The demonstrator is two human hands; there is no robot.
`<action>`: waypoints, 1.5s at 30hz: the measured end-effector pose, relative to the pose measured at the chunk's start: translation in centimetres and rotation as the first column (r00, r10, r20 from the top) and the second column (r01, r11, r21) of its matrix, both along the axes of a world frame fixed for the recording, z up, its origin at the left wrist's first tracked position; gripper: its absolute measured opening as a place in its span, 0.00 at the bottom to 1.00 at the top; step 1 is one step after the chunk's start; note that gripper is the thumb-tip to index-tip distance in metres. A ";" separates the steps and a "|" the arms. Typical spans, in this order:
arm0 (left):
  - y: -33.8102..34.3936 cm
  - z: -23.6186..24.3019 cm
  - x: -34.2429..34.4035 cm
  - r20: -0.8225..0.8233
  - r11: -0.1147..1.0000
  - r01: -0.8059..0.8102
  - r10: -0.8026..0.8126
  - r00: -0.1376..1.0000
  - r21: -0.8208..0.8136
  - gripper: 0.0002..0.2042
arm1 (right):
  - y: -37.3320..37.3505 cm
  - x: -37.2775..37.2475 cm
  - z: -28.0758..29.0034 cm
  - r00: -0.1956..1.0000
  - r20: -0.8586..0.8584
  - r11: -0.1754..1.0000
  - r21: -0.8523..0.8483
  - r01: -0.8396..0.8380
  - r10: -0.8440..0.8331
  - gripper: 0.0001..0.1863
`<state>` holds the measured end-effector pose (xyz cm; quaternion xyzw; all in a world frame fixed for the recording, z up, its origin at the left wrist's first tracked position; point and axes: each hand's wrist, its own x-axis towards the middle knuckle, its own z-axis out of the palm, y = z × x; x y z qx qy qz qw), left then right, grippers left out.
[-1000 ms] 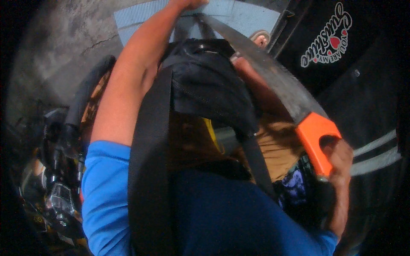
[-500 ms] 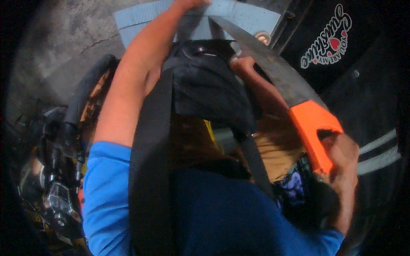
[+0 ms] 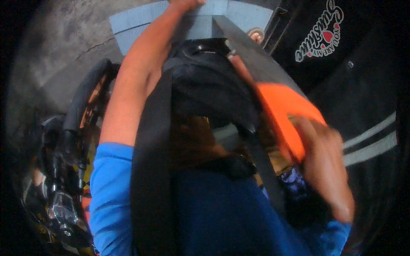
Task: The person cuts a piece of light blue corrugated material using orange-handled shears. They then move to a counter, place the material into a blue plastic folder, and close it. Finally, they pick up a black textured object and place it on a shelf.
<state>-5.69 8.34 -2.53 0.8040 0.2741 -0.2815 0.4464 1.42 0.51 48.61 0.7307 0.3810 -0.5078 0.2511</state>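
Note:
My right hand (image 3: 320, 153) is closed around the orange handle of a handsaw (image 3: 273, 59). Its broad grey blade slants up and left, and the far end meets a light blue ribbed board (image 3: 141, 19). The board lies across the top of the view. My left hand (image 3: 188, 3) is on the board at the upper edge, left of the blade. Its fingers are mostly cut off by the frame, so their grip is unclear. A dark strip of shadow or gap shows on the board between hand and saw.
Toes in a sandal (image 3: 255, 36) are right beside the blade's far end. A black bag (image 3: 205, 85) with wide straps hangs in front of me. Black tubing and machine-like parts (image 3: 60, 200) crowd the left. A black surface with a heart sticker (image 3: 328, 37) stands at right.
My right hand and the saw's handle have moved left and up toward the board. The left hand has stayed at the board. The whole view has shifted slightly.

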 end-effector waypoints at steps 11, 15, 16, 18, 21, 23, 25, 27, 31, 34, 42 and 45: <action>2.4 2.5 -0.9 -0.042 0.993 0.070 -0.075 0.996 -0.099 0.26 | 1.3 -1.1 -0.6 0.999 -0.015 0.999 0.031 -0.031 0.032 0.20; 6.1 4.7 -5.5 -0.092 0.995 0.064 -0.057 0.994 0.079 0.47 | 1.0 0.3 1.4 0.993 0.047 0.991 0.078 0.108 -0.112 0.24; 7.0 5.0 -7.6 -0.069 0.991 0.065 -0.057 0.996 0.118 0.48 | 0.4 0.5 2.3 0.987 0.066 0.986 0.095 0.140 -0.146 0.23; 7.7 6.2 -10.4 -0.085 0.978 0.146 -0.135 0.987 0.147 0.48 | -0.8 0.3 4.2 0.970 0.100 0.969 0.128 0.209 -0.223 0.19; 8.9 6.5 -12.0 -0.182 0.957 0.285 -0.270 0.946 0.062 0.43 | -3.4 0.5 4.8 0.942 0.109 0.931 0.224 0.289 -0.318 0.13; 9.8 5.2 -12.7 -0.165 0.954 0.285 -0.298 0.940 -0.095 0.41 | -5.1 0.1 4.8 0.914 0.122 0.889 0.313 0.335 -0.388 0.10; 10.1 3.2 -12.5 -0.142 0.940 0.280 -0.309 0.940 -0.193 0.39 | -5.4 -0.9 5.1 0.858 0.144 0.846 0.312 0.433 -0.493 0.09; 10.2 2.1 -12.2 -0.137 0.930 0.319 -0.346 0.928 -0.184 0.37 | -6.8 -1.5 5.1 0.826 0.152 0.820 0.308 0.483 -0.543 0.08; 9.3 1.7 -12.6 -0.182 0.945 0.301 -0.320 0.930 -0.125 0.34 | -9.6 -1.3 4.9 0.849 0.139 0.842 0.284 0.458 -0.509 0.08; 8.9 2.7 -12.5 -0.098 0.948 0.309 -0.315 0.944 -0.073 0.33 | -10.4 -1.9 5.7 0.816 0.174 0.824 0.263 0.502 -0.552 0.10; 10.6 15.6 -9.4 -0.148 0.912 0.350 -0.384 0.911 -0.215 0.28 | -13.3 -3.3 7.6 0.761 0.068 0.702 0.444 0.556 -0.646 0.14; 11.3 20.6 -9.1 -0.174 0.916 0.398 -0.399 0.900 -0.047 0.27 | -14.8 -2.0 9.4 0.749 0.026 0.659 0.496 0.566 -0.663 0.15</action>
